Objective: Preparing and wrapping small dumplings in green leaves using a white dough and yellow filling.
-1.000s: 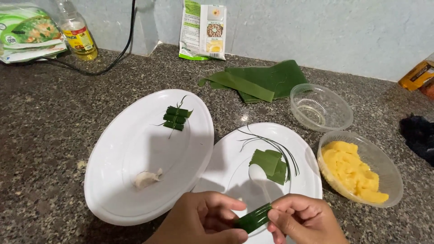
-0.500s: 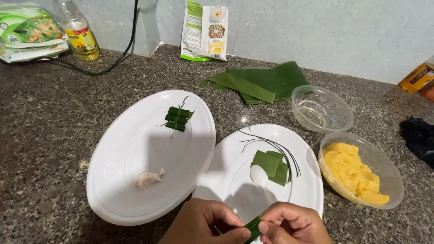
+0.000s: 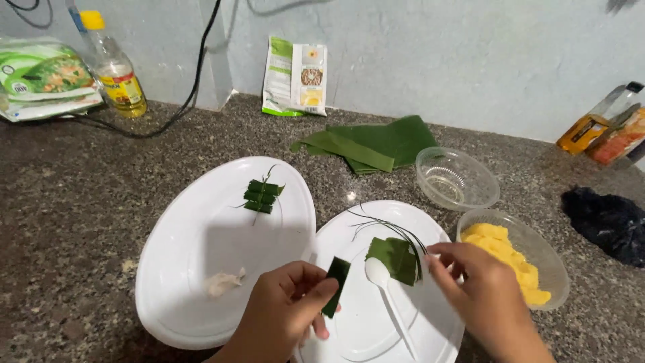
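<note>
Change since 1 s ago: both hands then pinched the folded leaf strip together at the near rim of the right plate [image 3: 349,222]; now only the left hand [image 3: 289,312] keeps it, grip narrow, thumb and fingers closed on the folded leaf strip [image 3: 334,286], held upright over that plate's left part; right hand [image 3: 487,296] has let go and moved to the plate's right side, fingers loosely open, holding nothing, just beside the leaf pieces [image 3: 395,257] and thin green fibres [image 3: 383,227]; so folding looks finished and the free hand seems to be after a tie.

White spoon [image 3: 390,299] lies on the plate between the hands.

Edges: left plate [image 3: 181,269] overlaps the right plate's left rim; bowl of yellow filling [image 3: 514,262] touches its right rim; empty clear bowl [image 3: 457,178] just behind; open desk [image 3: 74,195] lies well left of the plate.
</note>
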